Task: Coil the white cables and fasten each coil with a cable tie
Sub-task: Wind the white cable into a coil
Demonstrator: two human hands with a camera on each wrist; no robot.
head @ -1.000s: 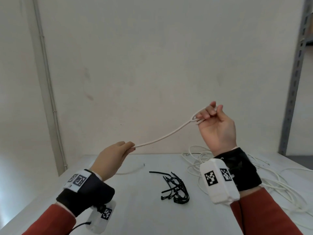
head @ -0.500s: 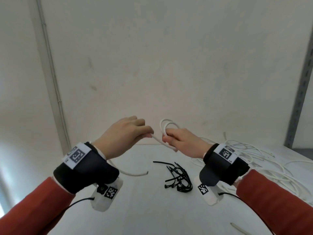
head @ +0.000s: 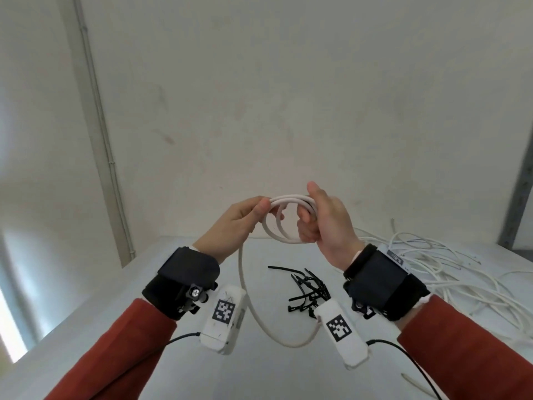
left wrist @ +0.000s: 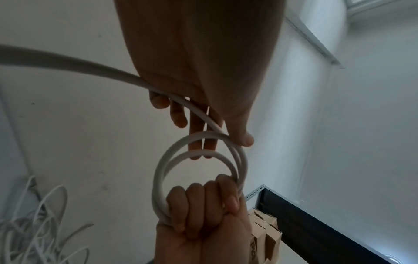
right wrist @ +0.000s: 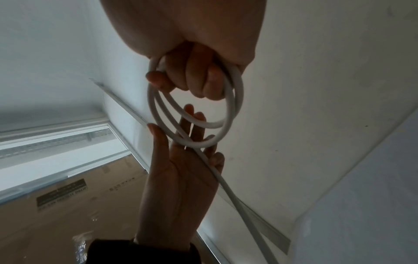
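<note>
From the head camera, you hold both hands raised in front of you above a white table point(head: 259, 376). Your right hand point(head: 326, 223) is closed in a fist around one side of a small coil of white cable point(head: 284, 223), two or three loops deep. Your left hand point(head: 233, 226) meets the opposite side of the coil, with the thumb pressing the cable against nearly straight fingers in a light pinch. From that hand the cable's slack sags in a long curve toward the table between your wrists. A heap of black cable ties point(head: 308, 287) lies on the table just beyond that curve. A tangle of loose white cables point(head: 432, 264) spreads across the table's right side. A plain pale wall point(head: 288, 96) stands behind, and a grey metal shelf post point(head: 516, 197) rises at far right.

From the left wrist camera, the cable runs under your palm and passes between thumb and extended fingers point(left wrist: 194, 148) into the loops. Your right fist grips the far side of the loops. Cardboard boxes point(left wrist: 264, 230) and a dark shelf point(left wrist: 316, 223) sit behind it.

From the right wrist camera, your curled fingers enclose the loops. Your left hand lies mostly flat beneath them, and the cable crosses its fingers. A large cardboard box point(right wrist: 79, 196) shows below.
</note>
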